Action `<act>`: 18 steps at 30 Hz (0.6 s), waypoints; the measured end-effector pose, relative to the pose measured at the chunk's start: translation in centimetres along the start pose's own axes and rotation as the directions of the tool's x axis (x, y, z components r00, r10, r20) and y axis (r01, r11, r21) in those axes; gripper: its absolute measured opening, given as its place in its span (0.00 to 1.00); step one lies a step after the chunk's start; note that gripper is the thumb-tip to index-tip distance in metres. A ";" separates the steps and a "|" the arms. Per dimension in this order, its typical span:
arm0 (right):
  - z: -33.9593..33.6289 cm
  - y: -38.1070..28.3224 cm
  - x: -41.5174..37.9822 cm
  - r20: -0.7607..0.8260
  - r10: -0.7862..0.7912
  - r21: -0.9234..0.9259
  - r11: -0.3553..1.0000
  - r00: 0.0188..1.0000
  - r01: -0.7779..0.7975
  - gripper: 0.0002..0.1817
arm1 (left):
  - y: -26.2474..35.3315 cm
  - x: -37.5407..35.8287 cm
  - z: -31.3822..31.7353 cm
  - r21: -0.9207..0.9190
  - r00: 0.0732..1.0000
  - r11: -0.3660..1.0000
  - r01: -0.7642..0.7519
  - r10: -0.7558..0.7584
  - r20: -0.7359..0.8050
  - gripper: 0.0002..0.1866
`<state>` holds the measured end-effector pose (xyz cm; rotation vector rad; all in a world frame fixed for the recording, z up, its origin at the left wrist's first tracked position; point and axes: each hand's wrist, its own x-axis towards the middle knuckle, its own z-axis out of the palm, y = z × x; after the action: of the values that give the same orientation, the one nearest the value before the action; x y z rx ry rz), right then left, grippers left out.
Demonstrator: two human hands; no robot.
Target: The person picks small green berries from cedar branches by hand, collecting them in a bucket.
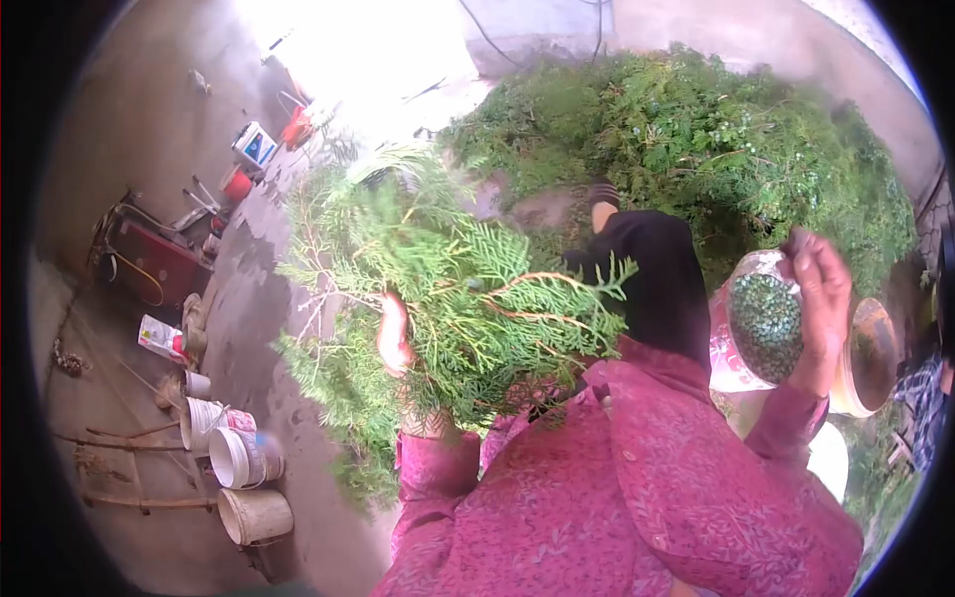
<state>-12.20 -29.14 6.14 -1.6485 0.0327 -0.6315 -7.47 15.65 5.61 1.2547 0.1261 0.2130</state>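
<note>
My left hand (395, 333) is closed round a bunch of leafy green cypress branches (507, 284). The flat, scaly sprays hide most of its fingers and part of the forearm. On the other side, my right hand (821, 284) is raised with bent fingers at the rim of a bucket (731, 363). Small green cones (766, 323) fill that bucket up to near its mouth. The right fingertips are pressed together, and I cannot tell what is between them.
A large heap of cut green branches (696, 139) lies ahead against the wall. Beside the cone bucket stands another bucket (875, 353). Several white buckets (244, 458) lie along the left, near a dark red box (159, 264). A person's checked sleeve (923, 408) shows at far right.
</note>
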 end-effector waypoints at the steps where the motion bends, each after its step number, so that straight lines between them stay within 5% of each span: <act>1: 1.7 -2.7 0.3 0.053 -0.149 0.176 0.975 0.987 0.137 0.19 | 0.0 -0.1 0.3 0.021 0.999 1.000 -0.009 0.009 0.031 0.30; 4: 7.9 -10.1 0.0 0.220 -0.449 0.282 0.879 0.866 0.384 0.14 | -0.2 0.0 1.9 0.079 0.990 0.996 -0.042 0.031 0.134 0.31; 5: 9.3 -10.4 1.1 0.385 -0.642 0.194 0.758 0.663 0.622 0.11 | -0.3 0.1 2.5 0.097 0.985 0.994 -0.051 0.034 0.167 0.31; 6: 11.6 -11.0 0.5 0.445 -0.622 0.287 0.780 0.644 0.555 0.08 | -0.4 0.2 3.1 0.114 0.979 0.992 -0.060 0.036 0.199 0.32; 7: 13.3 -10.8 0.1 0.510 -0.588 0.188 0.788 0.628 0.585 0.05 | 1.7 -2.1 7.3 -0.086 0.943 0.996 -0.010 0.038 0.331 0.28; 8: 14.5 -10.2 0.3 0.554 -0.576 0.153 0.780 0.601 0.606 0.05 | 1.4 -1.7 7.4 -0.085 0.938 0.996 -0.001 0.031 0.344 0.28; 14: 15.7 -5.7 1.4 0.620 -0.420 0.048 0.863 0.663 0.502 0.11 | 0.1 -1.4 8.8 -0.149 0.944 0.975 0.165 -0.112 0.311 0.31; 16: 15.5 -5.3 1.9 0.772 -0.311 0.061 0.904 0.554 0.423 0.12 | -0.2 -1.3 8.8 -0.122 0.946 0.978 0.170 -0.127 0.300 0.31; 18: 15.8 -4.4 2.0 0.759 -0.320 0.103 0.919 0.567 0.381 0.13 | -0.3 -1.0 8.8 -0.083 0.951 0.984 0.156 -0.127 0.281 0.32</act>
<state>-5.42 -14.68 10.34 -1.8978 -0.9428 -0.1613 -6.56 7.21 8.02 1.1536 -0.0347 -0.0791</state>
